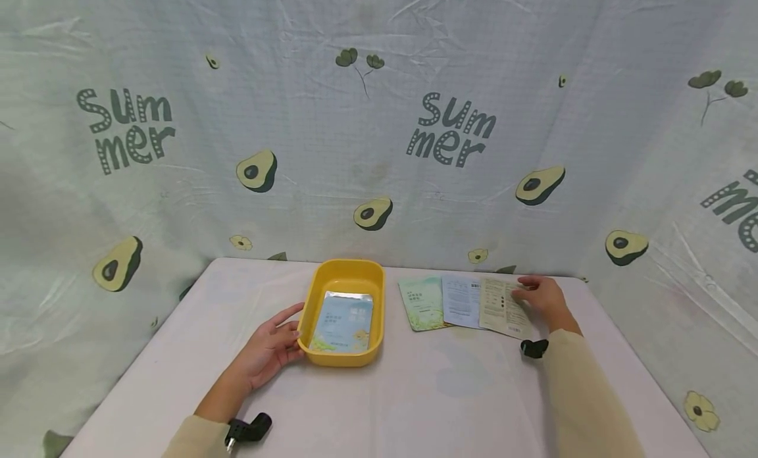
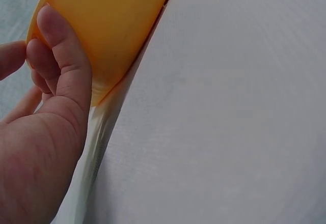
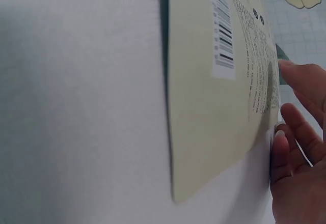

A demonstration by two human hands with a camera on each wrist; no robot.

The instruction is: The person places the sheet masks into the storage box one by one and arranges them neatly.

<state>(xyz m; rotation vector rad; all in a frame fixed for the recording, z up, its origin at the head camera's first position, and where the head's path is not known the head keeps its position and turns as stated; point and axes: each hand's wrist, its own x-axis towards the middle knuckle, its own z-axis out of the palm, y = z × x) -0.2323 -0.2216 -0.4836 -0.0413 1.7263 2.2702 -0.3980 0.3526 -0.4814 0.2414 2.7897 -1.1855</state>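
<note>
My left hand touches the left side of a yellow plastic tray, its fingers spread along the rim and wall. In the left wrist view the thumb and fingers overlap the wall of the tray. A light blue printed packet lies flat inside it. My right hand is at the right edge of a beige packet, fingertips touching that edge. Dense print and a barcode show on the beige packet in the right wrist view.
Left of the beige packet, a pale blue packet and a green packet lie side by side, overlapping in a row. Everything rests on a white-covered table. A printed cloth curtain stands behind the table.
</note>
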